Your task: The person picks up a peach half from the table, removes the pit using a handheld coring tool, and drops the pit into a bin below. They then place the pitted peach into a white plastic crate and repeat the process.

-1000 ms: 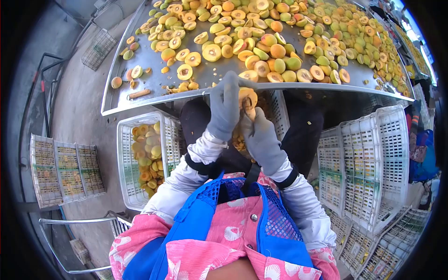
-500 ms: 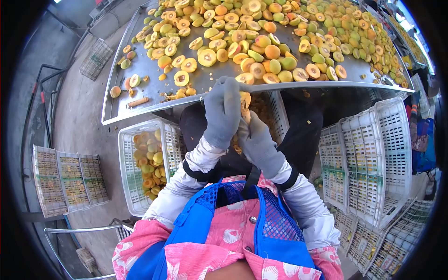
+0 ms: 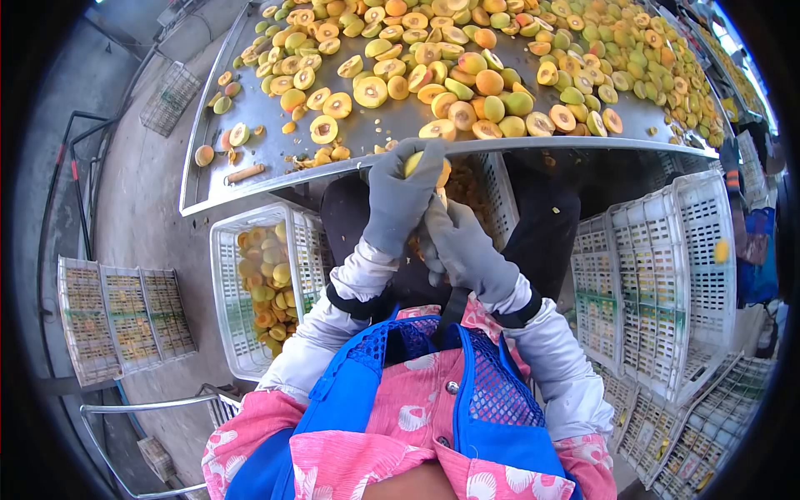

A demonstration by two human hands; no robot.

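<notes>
- Your left hand (image 3: 400,200), in a grey glove, is closed around an apricot half (image 3: 427,165); fingers wrap over the top, yellow flesh shows between them.
- The fruit sits just below the front edge of the steel table (image 3: 275,179), above your lap.
- Your right hand (image 3: 462,246), also grey-gloved, is right under the left one, touching it. Fingers are curled, but whether they grip anything I can't tell; the left hand covers the spot.
- Both wrists wear white sleeves with black cuffs.
- A crate between your knees (image 3: 492,187) holds more fruit pieces, mostly hidden behind your hands.
- The table top is covered with halved and whole apricots (image 3: 467,79), cut faces mostly up, denser toward the right.
- A few strays (image 3: 225,133) lie at the table's left end, next to a small brownish stick-like piece (image 3: 247,173).
- White plastic crate (image 3: 250,292) at your left, on the floor, is part-filled with apricot halves.
- Stacked white crates (image 3: 658,283) stand at your right.
- Flat trays (image 3: 125,321) lie on the floor farther left.
</notes>
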